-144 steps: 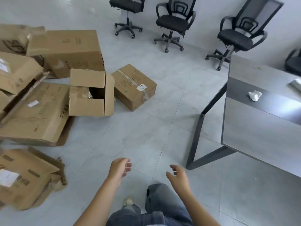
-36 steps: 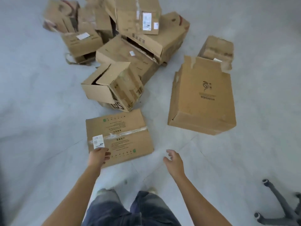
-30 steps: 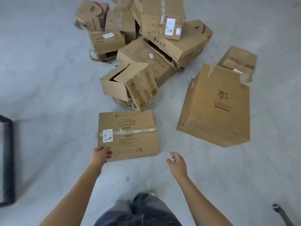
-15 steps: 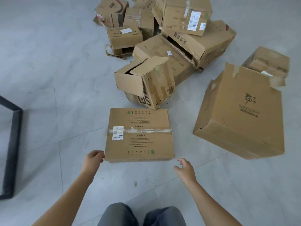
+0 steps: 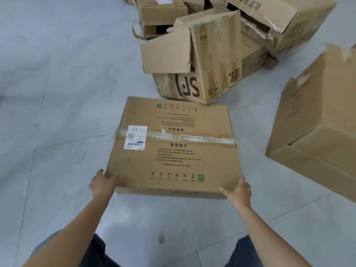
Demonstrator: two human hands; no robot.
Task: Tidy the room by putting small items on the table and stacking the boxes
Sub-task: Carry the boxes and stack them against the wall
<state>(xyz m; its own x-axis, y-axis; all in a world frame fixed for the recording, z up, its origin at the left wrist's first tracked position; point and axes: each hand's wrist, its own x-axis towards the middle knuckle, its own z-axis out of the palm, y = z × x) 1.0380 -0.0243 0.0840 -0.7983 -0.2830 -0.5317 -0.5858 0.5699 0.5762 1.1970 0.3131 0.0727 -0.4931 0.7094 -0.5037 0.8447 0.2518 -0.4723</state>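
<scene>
Cardboard sealed box (image 5: 173, 143), taped, stiff-looking.
Our left hand (image 5: 103, 183) and right hand (image 5: 238, 189) clasp its near corners; weight unknown, so we'd support underneath.

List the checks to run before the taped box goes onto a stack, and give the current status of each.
1. Left hand grips the taped box at its near left corner: ok.
2. Right hand holds the near right corner: ok.
3. Tape seals the top seam: ok.
4. Far edge free of the SF box: cannot tell.
5. Large box on the right stands apart: ok.
6. Weight and contents: cannot tell.
</scene>
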